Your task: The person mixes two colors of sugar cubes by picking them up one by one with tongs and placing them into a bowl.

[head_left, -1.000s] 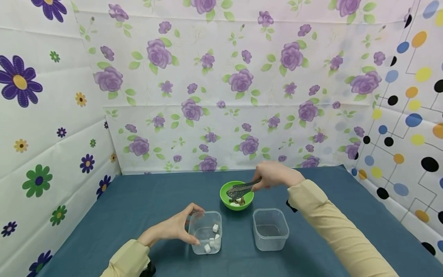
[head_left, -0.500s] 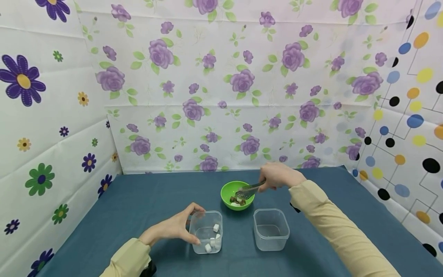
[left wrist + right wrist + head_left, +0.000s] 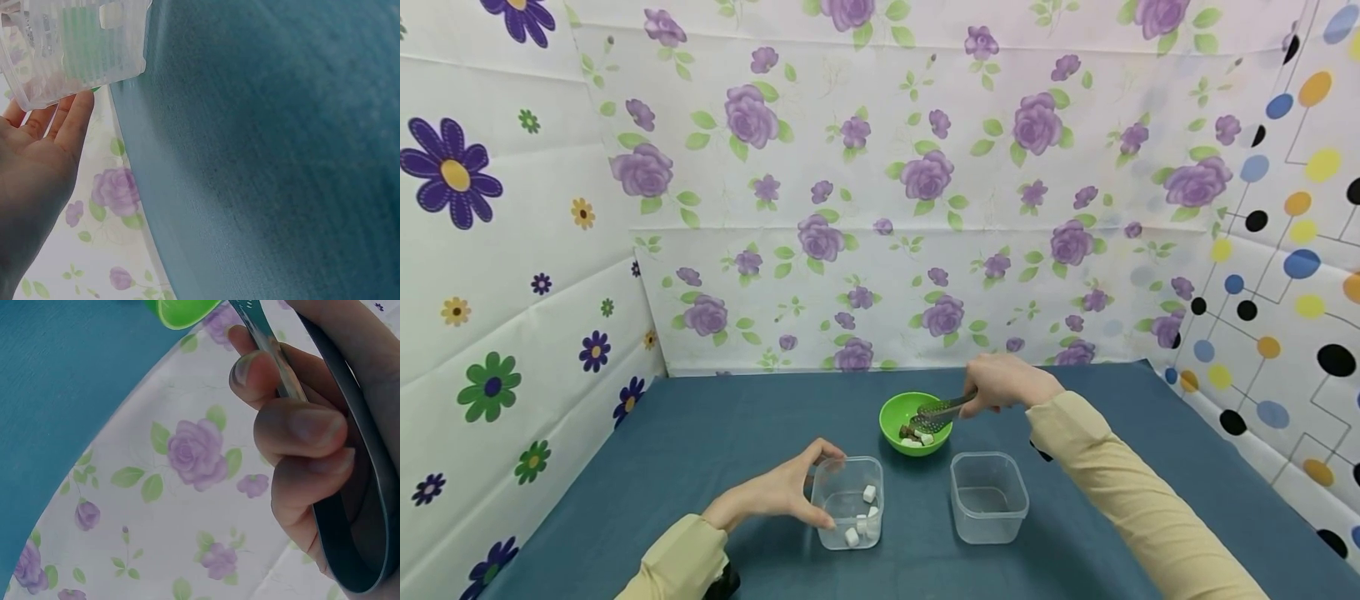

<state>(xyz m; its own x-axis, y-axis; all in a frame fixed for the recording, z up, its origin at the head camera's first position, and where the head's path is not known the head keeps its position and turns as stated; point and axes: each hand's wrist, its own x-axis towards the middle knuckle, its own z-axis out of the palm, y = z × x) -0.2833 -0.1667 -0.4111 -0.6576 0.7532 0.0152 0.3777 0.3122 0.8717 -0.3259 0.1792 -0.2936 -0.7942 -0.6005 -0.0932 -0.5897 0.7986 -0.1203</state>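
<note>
The person's left arm [image 3: 673, 562] enters from the lower left, its sleeve ending at the wrist [image 3: 718, 512]. The left grip [image 3: 778, 492] is arched in a wide C: thumb [image 3: 814, 514] on the near side, fingers [image 3: 822, 448] on the far side, palm turned inward. In the left wrist view these fingers reach forward side by side. The right arm [image 3: 1138, 483] stretches farther forward from the lower right. The right grip [image 3: 1007, 382] points left, its back up, the curled fingers [image 3: 300, 428] stacked in a hold.
</note>
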